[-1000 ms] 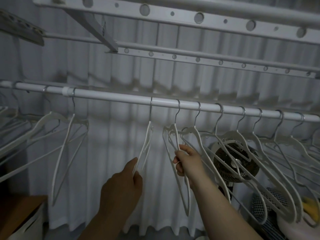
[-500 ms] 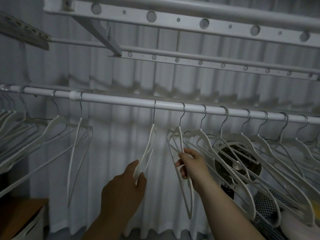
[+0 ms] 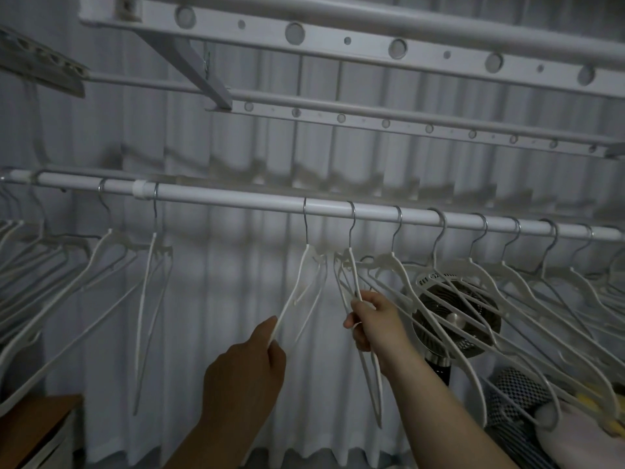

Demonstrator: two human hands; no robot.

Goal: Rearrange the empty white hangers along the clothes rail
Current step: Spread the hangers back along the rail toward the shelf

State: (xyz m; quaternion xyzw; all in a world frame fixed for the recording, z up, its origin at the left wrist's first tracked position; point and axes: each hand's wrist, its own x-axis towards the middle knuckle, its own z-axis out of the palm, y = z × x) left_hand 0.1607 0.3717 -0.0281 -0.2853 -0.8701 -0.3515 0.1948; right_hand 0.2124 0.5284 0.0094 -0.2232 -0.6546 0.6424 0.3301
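The L hand (image 3: 243, 377), low centre and nearest, is closed in a pinch: the lower arm of a thin white plastic hanger with a metal hook (image 3: 290, 294) is held between thumb and curled fingers. The R hand (image 3: 375, 324), just to the right and slightly higher, is wrapped round both arms of a second white plastic hanger (image 3: 351, 265), fingers curled tight on it. Both hangers are hooked on the white round clothes rail (image 3: 236, 199), side by side near its middle, each turned almost edge-on, approx. vertical.

To the R, a close row of empty white hangers (image 3: 473, 275) is hung along the rail, arms overlapping. To the L, past a bare stretch of rail, a single edge-on white hanger (image 3: 148, 299) is hung beside the rail's joint collar, w/ a further bunch of white hangers (image 3: 50, 265) beyond it.

A round grilled fan (image 3: 453, 319) is seen behind the R row. A brown wooden surface (image 3: 33, 421) is at bottom L. A pleated white curtain (image 3: 220, 265) fills the back; a perforated white overhead rack (image 3: 338, 42) is mounted above.
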